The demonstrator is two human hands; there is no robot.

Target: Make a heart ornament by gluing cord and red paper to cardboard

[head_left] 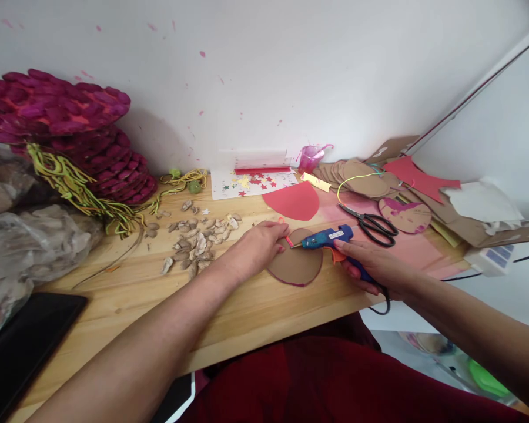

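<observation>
My right hand [372,264] is closed round the handle of a blue glue gun [328,238], whose nozzle points left onto a brown cardboard disc [296,264] lying flat on the wooden table [158,294]. My left hand [260,244] rests on the disc's left edge, fingers pressed down beside a small red loop of cord [284,226] near the nozzle. The gun's black cable hangs over the table's front edge.
Black scissors [372,224] and a red paper half-circle [293,201] lie behind the disc. Several cardboard discs [361,176] are piled at the back right, seed husks [196,241] are scattered at left, magenta scaly ornaments [62,126] are stacked far left, and a black tablet [22,341] lies front left.
</observation>
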